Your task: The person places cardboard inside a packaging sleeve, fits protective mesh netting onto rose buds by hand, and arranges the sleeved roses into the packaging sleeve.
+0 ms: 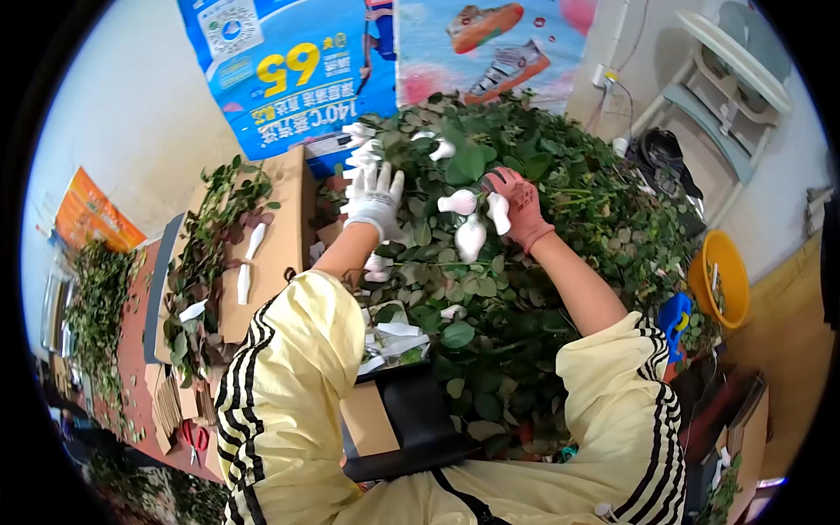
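Note:
My left hand (375, 199), in a whitish glove, is open with its fingers spread, resting against a stack of white-sleeved flower heads (362, 157). My right hand (518, 206), in a reddish-pink glove, is closed around leafy rose stems; its grip on them is partly hidden. Three rose heads in white net sleeves lie beside it: one sleeved bud (498, 213) by the thumb, another bud (458, 203) to the left, and a larger bud (470, 239) below. Large green leaves (472, 159) stand out above them. Both hands are over a heap of leafy stems (577, 197).
A cardboard sheet (284, 206) with stems and white sleeves stands left. Nearer me is a black box (411, 407) below loose white sleeves (398, 343). Red scissors (195, 440) lie lower left. A yellow basket (719, 278) and high chair (731, 83) stand right; posters (289, 74) cover the back.

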A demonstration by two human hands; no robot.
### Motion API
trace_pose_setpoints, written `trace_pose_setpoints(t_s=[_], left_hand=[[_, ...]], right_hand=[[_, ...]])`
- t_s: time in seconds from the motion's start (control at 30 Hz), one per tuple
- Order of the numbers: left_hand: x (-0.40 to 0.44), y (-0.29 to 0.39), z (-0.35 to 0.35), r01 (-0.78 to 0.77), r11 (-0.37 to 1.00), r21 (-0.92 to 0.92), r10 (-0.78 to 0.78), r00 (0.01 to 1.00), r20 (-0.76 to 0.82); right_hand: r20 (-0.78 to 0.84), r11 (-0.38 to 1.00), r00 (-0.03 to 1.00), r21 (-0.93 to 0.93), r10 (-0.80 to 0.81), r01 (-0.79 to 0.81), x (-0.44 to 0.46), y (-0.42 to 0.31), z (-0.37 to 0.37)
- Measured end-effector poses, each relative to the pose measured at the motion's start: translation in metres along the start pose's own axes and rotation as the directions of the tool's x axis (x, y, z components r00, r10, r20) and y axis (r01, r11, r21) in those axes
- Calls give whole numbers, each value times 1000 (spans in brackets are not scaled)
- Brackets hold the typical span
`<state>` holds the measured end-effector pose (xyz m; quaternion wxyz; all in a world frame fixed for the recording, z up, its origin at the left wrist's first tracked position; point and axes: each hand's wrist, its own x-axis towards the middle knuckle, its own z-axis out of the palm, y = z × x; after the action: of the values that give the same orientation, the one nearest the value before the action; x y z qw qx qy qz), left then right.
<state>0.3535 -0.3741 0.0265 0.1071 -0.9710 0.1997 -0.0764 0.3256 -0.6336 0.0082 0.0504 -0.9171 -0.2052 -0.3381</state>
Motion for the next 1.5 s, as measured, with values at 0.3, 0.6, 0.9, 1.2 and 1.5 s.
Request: trace_pose_setpoints(t_s=[0.3,0.6,0.9,1.2,1.5], left_hand=[[34,-4,40,96,995,-22,-92,988,122],[45,-5,74,198,972,-124,-138,915,380],[82,66,22,-218,-18,-976,-18,976,-217],[105,135,41,-48,392,-918,36,999,-38],[66,62,-72,-6,-10,-1000,415,910,-10]], right_hand=[[-60,951,980,260,191,-169,-26,111,-25],[-211,875,897,-222,388,-430,-75,237,-200],[-256,966,938,-52,232,-253,-134,219,-96],[-232,887,915,409,329,-215,-88,143,-72],[-391,970,917,242,75,24,-31,77,-74]])
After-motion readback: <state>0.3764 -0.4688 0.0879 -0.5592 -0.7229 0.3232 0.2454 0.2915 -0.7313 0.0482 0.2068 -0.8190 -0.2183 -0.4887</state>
